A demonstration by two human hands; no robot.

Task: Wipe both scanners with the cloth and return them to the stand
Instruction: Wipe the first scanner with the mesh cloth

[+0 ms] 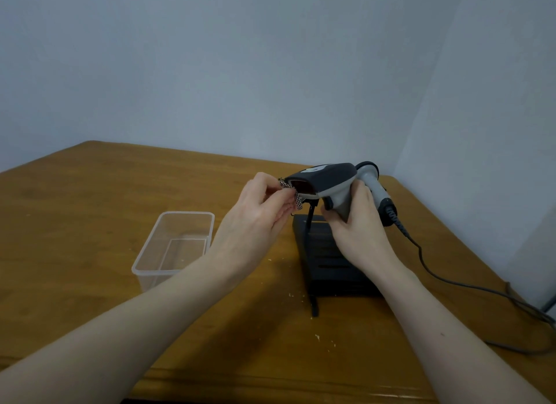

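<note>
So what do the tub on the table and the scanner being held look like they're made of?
The tub looks like clear thin plastic: the tabletop shows through its walls. The scanner in the right hand looks like moulded hard plastic, dark matte top over a grey handle; I can't rule out a rubbery coating.

a wooden table (90, 211) with a rounded front edge is sitting in a corner, where two plain pale blue-grey walls (240, 57) are meeting under soft, even light.
</note>
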